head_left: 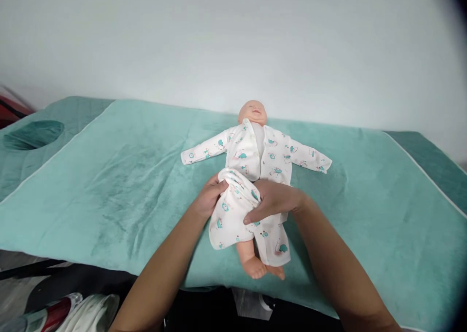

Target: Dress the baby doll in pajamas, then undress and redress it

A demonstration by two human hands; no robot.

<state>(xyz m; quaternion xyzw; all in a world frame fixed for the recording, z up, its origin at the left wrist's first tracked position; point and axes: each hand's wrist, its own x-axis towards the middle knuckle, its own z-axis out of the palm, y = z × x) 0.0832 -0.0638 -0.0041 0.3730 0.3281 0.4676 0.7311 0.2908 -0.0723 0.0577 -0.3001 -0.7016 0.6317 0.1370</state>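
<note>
A baby doll (252,112) lies on its back on a teal towel (120,176), head towards the wall. It wears a white printed top (272,153) with both sleeves spread out. White printed trousers (233,215) are bunched at its waist and cover the legs; bare feet (260,269) stick out below. My left hand (207,196) grips the bunched waistband at the doll's left side of the picture. My right hand (273,200) is closed on the same waistband from the right, thumb across the cloth.
The towel covers a padded table with a darker green edge (438,162) and a face hole (34,133) at the far left. A white wall (233,45) stands behind. Below the front edge lie a red and white object (58,312) and dark items.
</note>
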